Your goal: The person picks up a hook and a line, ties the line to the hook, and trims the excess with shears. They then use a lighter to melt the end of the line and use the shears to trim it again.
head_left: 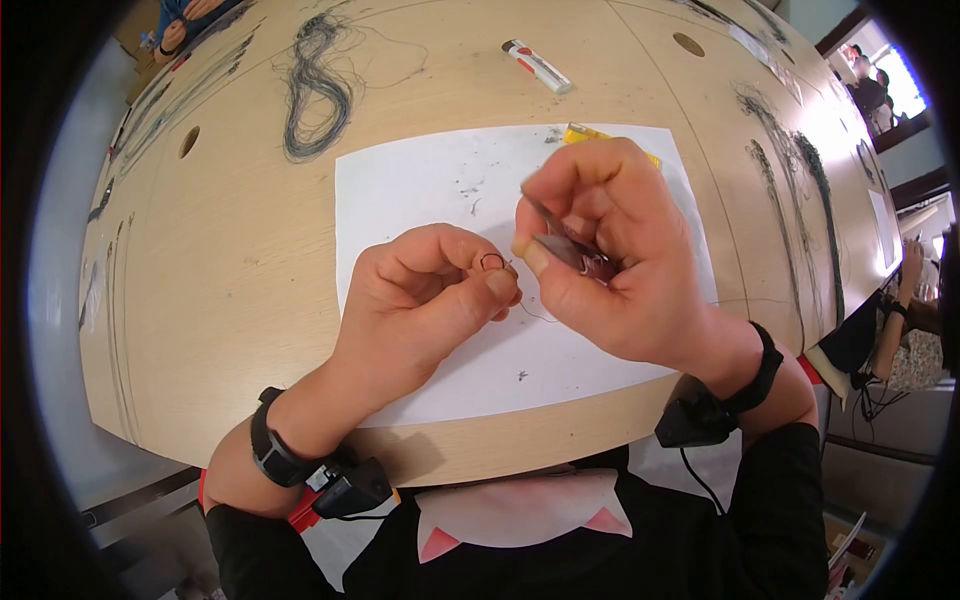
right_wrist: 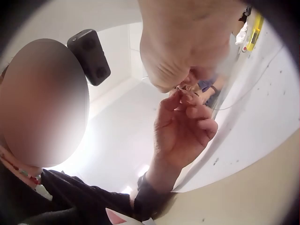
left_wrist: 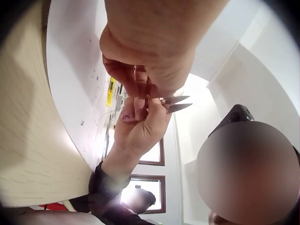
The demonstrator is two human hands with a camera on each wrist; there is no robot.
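Over the white paper sheet [head_left: 420, 190], my left hand [head_left: 425, 290] pinches a small dark ring-shaped loop [head_left: 491, 255] between thumb and forefinger. My right hand [head_left: 635, 265] is just to its right, its fingers curled round a pair of small snips [head_left: 556, 243]. In the left wrist view the snips' two pointed blades [left_wrist: 179, 108] stand apart, sticking out past the fingers. From near the left fingertips a thin dark thread [head_left: 535, 315] trails toward the right hand. The right wrist view shows the left fingertips [right_wrist: 180, 96] close under the right hand, which partly hides the work.
A looped hank of dark thread [head_left: 322, 110] lies at the back left of the table. Behind the paper is a white tube-like item [head_left: 540, 68], and a yellow item [head_left: 583, 132] lies at its edge. More thread bundles [head_left: 820, 190] lie right. Another person's hands [head_left: 178, 32] show far left.
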